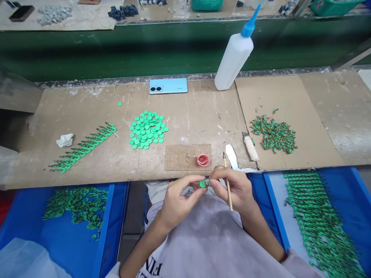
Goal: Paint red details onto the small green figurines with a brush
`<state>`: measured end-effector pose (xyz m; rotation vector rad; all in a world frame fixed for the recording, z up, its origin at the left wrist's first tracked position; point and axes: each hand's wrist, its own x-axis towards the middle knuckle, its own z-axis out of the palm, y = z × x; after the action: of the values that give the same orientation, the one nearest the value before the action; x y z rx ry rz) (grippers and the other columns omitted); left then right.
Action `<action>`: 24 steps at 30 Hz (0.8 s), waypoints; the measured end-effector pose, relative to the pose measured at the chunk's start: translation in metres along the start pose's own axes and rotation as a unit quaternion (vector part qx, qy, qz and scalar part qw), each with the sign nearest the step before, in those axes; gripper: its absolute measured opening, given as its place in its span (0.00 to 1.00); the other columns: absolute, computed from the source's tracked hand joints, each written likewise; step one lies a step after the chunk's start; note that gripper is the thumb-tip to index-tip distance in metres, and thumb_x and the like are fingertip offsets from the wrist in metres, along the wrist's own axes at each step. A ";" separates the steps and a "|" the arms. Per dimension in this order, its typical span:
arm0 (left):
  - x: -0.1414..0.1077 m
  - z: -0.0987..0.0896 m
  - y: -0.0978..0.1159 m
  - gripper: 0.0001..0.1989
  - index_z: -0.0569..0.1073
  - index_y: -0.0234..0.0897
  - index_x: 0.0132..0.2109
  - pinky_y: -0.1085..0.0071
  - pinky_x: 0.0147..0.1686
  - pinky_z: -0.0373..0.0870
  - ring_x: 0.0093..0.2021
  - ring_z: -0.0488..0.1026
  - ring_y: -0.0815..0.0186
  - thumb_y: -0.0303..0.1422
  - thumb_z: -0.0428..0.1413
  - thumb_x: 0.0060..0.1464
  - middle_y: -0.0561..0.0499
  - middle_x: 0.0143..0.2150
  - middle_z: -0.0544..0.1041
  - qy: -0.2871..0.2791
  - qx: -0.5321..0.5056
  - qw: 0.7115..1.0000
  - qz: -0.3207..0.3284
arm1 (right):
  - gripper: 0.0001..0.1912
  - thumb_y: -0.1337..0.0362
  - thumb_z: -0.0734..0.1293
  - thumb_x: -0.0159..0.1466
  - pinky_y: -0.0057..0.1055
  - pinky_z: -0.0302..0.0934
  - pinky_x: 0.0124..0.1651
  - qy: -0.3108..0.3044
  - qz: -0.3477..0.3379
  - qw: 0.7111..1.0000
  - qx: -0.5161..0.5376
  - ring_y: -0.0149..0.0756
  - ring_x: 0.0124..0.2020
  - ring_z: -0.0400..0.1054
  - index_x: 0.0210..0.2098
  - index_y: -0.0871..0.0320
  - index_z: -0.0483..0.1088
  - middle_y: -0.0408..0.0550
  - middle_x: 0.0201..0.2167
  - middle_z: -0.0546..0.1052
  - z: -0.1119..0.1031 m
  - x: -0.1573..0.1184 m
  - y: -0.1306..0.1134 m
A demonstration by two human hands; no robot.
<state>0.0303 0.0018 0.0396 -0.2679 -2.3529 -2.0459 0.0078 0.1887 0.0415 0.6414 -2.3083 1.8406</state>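
My left hand point(176, 201) pinches a small green disc point(203, 184) between thumb and fingertips, just past the table's front edge. A tiny brown-and-green piece sits at the disc's right side, where the fingertips of my right hand point(238, 190) meet it. Also in my right hand is a thin brush point(228, 193) with a wooden handle, its dark tip pointing away from me. Just beyond my hands a little cup of red liquid point(203, 160) stands on a rectangular brown board point(181, 158). A white spatula-like tool point(231, 155) and a wrapped-handle blade point(251, 148) lie to the right.
Loose green discs point(147, 131) lie beyond the board, left of a pile of small green-brown pieces point(275, 135). Joined pieces form a diagonal row point(84, 150). A phone point(168, 85) and squeeze bottle point(233, 58) are behind. Blue bins point(116, 220) flank me.
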 end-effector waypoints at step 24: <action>0.004 -0.006 -0.002 0.10 0.84 0.38 0.47 0.71 0.39 0.81 0.34 0.83 0.63 0.36 0.66 0.60 0.48 0.36 0.87 -0.066 0.018 0.997 -0.026 | 0.05 0.67 0.69 0.70 0.24 0.65 0.29 -0.092 0.008 0.996 -0.007 0.29 0.25 0.69 0.36 0.55 0.72 0.41 0.26 0.75 -0.013 0.011 0.000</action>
<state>0.0251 -0.0038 0.0391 -0.3562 -2.4957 -2.0652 -0.0047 0.1982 0.0489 0.8247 -2.4423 1.8425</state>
